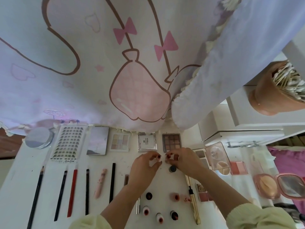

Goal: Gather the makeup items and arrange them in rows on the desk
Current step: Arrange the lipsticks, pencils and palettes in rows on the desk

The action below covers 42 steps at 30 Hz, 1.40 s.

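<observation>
1. lying in a row on the left of the white desk, the slim pencils and a black liner run lengthwise from near edge to far edge.
2. the palettes lie flat, side by side along the far edge, the brown palette among them.
3. small bottles stand upright between the forearms, caps up.
4. a gold tube lies lengthwise to their right.
5. the left hand sits mid-desk just before the palettes, thumb and forefinger curled into a ring; whether they pinch anything, i cannot tell.
6. the right hand mirrors it, fingers curled, tips nearly meeting the left's, above a dark-capped jar; its grip is unclear too.
</observation>
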Motion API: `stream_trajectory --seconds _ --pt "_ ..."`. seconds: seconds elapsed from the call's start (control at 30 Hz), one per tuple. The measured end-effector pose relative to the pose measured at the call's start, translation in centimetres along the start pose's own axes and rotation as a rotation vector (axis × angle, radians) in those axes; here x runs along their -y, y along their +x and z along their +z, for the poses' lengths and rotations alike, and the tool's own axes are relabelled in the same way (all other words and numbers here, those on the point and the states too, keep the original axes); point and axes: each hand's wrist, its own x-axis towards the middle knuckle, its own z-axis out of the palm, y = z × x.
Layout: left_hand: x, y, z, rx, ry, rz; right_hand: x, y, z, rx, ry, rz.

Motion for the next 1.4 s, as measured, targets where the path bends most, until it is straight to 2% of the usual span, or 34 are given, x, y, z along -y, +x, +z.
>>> stream_trajectory --seconds 0.43,0.6,0.7,0.77,0.87,1.03,1.17,1.4 --pt "0.3 -0.5 -0.6 0.006 -0.055 -0.056 -0.1 -0.9 -1.2 -0.048 -0.013 -0.007" --pt "0.7 -2.8 -1.5 -0.121 -0.102 -0.093 -0.2 -3.6 -2.9 -0.158 0.04 0.021" --pt "0.3 -4.1 -1.6 -0.037 -0.089 -0.086 0.6 -5.6 -2.9 -0.258 0.147 0.027" --pt "-0.3 -4.3 -1.4 0.041 -0.077 -0.064 1.8 -6.6 -2.6 -0.237 0.141 0.03" --pt "-1.0 -3.9 -0.6 0.109 -0.038 -0.058 3.5 -7.4 -1.8 -0.156 -0.023 0.016" --pt "-1.9 -3.4 0.0 0.196 0.046 -0.07 3.9 -6.9 -0.4 -0.146 -0.174 0.017" --pt "-2.5 -3.5 -0.5 0.21 0.095 -0.053 3.7 -7.0 -1.1 -0.163 -0.048 0.069" --pt "-4.2 -5.2 -2.1 0.1 0.018 0.062 5.3 -9.7 -4.4 -0.229 0.482 0.101"
